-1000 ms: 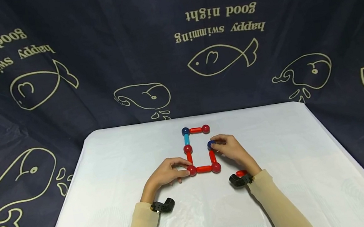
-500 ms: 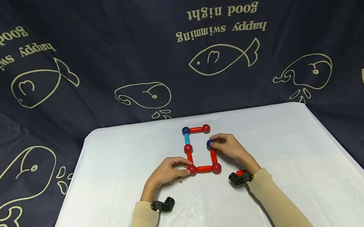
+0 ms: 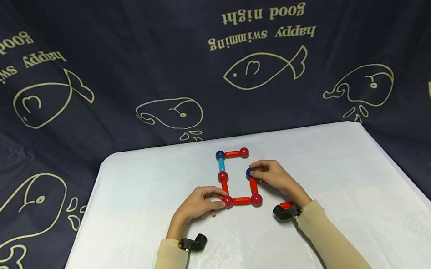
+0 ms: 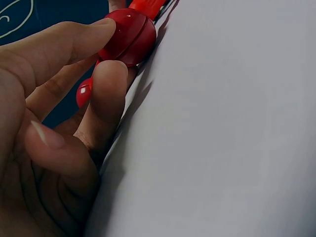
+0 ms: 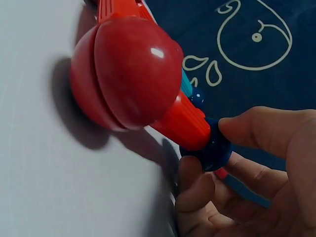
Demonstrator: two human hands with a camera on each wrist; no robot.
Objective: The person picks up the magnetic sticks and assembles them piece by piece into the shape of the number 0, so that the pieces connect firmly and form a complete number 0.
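My left hand (image 3: 197,205) pinches a red ball (image 4: 129,37) at the near left corner of a figure made of balls and rods. From that ball a red rod (image 3: 242,201) runs right to another red ball (image 3: 256,200). My right hand (image 3: 275,175) pinches a dark blue ball (image 5: 217,153) between thumb and fingers. A red rod (image 5: 185,123) joins this blue ball to the near right red ball. On the left side, a red rod (image 3: 224,187), a red ball (image 3: 223,176) and a light blue rod (image 3: 221,165) lead up to a far blue ball (image 3: 220,155).
At the far side a red rod (image 3: 232,154) links the far blue ball to a red ball (image 3: 244,152). A loose red rod (image 3: 286,205) lies partly behind the right wrist camera. The white table (image 3: 130,178) meets a dark printed cloth (image 3: 189,64) at its back edge.
The right hand and the blue ball have shifted slightly, and their red rod has gone from leaning left to nearly straight. The left hand keeps its hold.
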